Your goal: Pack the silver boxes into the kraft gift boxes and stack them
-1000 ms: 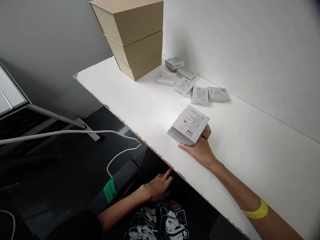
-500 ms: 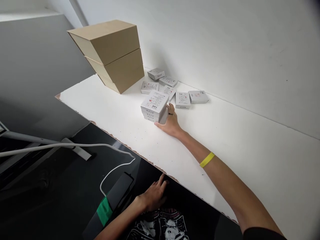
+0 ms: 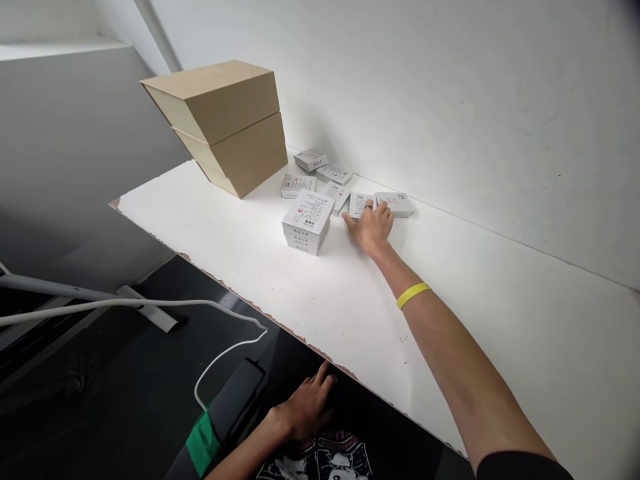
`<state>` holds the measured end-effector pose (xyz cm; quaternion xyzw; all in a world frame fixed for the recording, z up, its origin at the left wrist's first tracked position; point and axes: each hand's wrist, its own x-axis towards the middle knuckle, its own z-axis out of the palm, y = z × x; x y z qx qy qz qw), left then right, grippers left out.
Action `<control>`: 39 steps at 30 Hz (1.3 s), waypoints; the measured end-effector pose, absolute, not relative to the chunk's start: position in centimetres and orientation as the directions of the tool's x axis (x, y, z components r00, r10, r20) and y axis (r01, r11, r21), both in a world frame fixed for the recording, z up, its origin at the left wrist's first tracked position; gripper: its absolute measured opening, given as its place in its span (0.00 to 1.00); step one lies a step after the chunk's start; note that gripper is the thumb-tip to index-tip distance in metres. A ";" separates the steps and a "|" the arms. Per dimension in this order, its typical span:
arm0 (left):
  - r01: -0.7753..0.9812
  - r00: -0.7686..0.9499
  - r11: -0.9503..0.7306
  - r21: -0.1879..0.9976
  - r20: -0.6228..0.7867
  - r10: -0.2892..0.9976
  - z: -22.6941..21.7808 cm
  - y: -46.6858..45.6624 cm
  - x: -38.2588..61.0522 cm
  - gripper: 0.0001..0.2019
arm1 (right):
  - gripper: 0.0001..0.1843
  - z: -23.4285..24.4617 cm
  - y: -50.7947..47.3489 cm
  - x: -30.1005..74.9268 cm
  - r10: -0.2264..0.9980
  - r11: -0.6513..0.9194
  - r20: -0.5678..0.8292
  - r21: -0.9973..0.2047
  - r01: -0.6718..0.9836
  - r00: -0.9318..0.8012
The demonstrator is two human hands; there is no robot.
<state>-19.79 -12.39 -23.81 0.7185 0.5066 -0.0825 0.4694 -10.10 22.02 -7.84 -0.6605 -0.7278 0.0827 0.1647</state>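
Observation:
My right hand (image 3: 373, 228) reaches over a small white box (image 3: 361, 203) with printed text, fingers apart. Its thumb is by the box's left side and the other fingers lie over its right part, hiding some of it; a firm grip does not show. Just left of this hand, a neat stack of white boxes (image 3: 307, 223) stands on the white tabletop (image 3: 280, 287). Low in the view, my left hand (image 3: 305, 405) holds nothing, its fingers stretched toward the table's chipped front edge.
Several more white boxes lie loosely near the wall, including a box (image 3: 396, 204) at the right and another box (image 3: 310, 159) at the back. Large tan cartons (image 3: 240, 133) are stacked at the far left. A white cable (image 3: 200, 303) hangs before the table edge.
My right hand has let go of the stack of white boxes and moved right to a loose box. The stack stays standing. My left hand keeps its place at the edge.

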 end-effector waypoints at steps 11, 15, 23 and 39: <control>0.777 0.537 -0.082 0.624 -0.590 0.602 -24.9 -11.3 -21.4 0.26 | 0.25 -2.4 19.1 3.5 0.836 0.543 0.062 -0.235 0.806 -0.545; 0.758 0.568 -0.105 0.644 -0.571 0.593 -25.0 -10.4 -21.1 0.24 | 0.42 -3.7 16.6 5.2 0.862 0.468 -0.002 -0.379 0.798 -0.507; 0.739 0.572 -0.128 0.661 -0.516 0.638 -25.0 -9.8 -22.2 0.27 | 0.67 -4.3 18.7 1.1 0.618 0.631 -0.328 -0.335 0.700 -0.714; 0.725 0.597 -0.150 0.673 -0.504 0.624 -25.7 -9.7 -21.5 0.30 | 0.57 -1.0 15.5 -3.5 0.755 0.497 -0.565 0.161 0.853 -0.334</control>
